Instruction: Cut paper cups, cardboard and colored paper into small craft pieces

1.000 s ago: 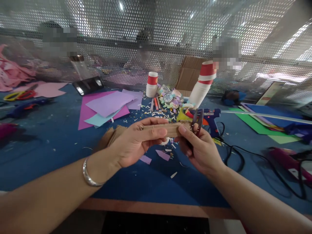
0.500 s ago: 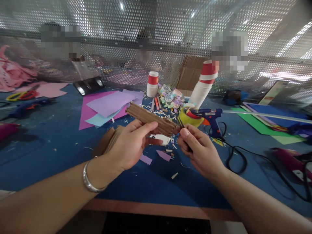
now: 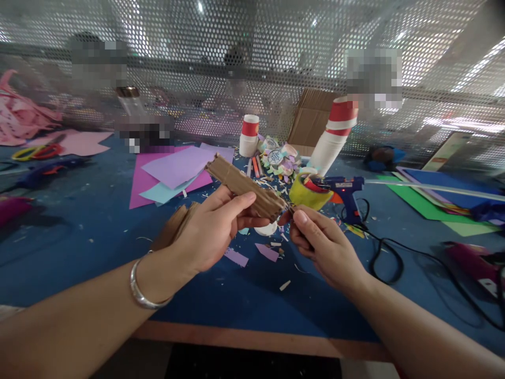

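A torn strip of corrugated cardboard (image 3: 244, 184) slants down to the right in front of me. My left hand (image 3: 215, 226) pinches it near the middle, thumb on top and fingers beneath. At its lower right end, my right hand (image 3: 321, 239) is closed around a thin, dark tool (image 3: 291, 209). Only the tool's tip shows, touching or very near the cardboard edge; its handle is hidden in the fist. More folded cardboard (image 3: 175, 226) lies behind my left wrist. A white round piece (image 3: 266, 229) rests on the table below the strip.
A blue glue gun (image 3: 347, 192) rests in a yellow tape roll (image 3: 310, 192), its cord looping rightward. Stacked paper cups (image 3: 333, 137) lean behind it. Coloured sheets (image 3: 177, 166), paper scraps (image 3: 266, 251) and a decorated paper craft (image 3: 278, 158) lie around. Scissors (image 3: 39, 150) lie far left.
The cardboard strip has tilted a little more steeply, its upper left end rising. The right hand stays at the lower end, with less of the dark tool showing.
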`<state>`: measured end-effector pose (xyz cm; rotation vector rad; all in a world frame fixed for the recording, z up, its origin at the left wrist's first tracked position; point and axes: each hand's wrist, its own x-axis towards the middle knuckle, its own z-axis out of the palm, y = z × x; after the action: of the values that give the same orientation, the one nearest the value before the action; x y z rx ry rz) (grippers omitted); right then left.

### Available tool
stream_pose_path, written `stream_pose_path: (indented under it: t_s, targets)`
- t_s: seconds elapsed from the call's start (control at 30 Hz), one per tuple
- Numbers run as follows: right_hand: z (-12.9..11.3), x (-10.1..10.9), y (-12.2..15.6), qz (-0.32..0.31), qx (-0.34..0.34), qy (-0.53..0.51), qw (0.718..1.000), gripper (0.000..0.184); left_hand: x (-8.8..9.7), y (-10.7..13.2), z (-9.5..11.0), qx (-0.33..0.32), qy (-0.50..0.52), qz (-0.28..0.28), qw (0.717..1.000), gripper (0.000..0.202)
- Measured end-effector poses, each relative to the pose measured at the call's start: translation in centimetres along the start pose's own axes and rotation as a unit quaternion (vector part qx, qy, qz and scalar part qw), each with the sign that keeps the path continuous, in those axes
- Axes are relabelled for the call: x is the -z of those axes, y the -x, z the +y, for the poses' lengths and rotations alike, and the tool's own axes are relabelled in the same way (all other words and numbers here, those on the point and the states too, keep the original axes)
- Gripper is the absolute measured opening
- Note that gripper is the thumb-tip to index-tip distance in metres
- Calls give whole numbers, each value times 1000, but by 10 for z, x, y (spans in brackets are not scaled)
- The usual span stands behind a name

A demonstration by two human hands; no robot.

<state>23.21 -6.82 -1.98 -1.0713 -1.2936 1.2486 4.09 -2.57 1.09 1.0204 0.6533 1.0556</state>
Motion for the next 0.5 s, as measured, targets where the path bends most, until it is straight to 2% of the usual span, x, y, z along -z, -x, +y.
stream_pose_path:
  t_s: [0.27, 0.5]
  targets:
    - [1, 1, 2, -15, 10, 40, 999, 42, 1, 2, 0, -7, -37, -58, 998, 16]
    - [0, 2, 4, -17, 11, 47, 999, 39, 1, 4, -3, -3, -41, -62, 997, 16]
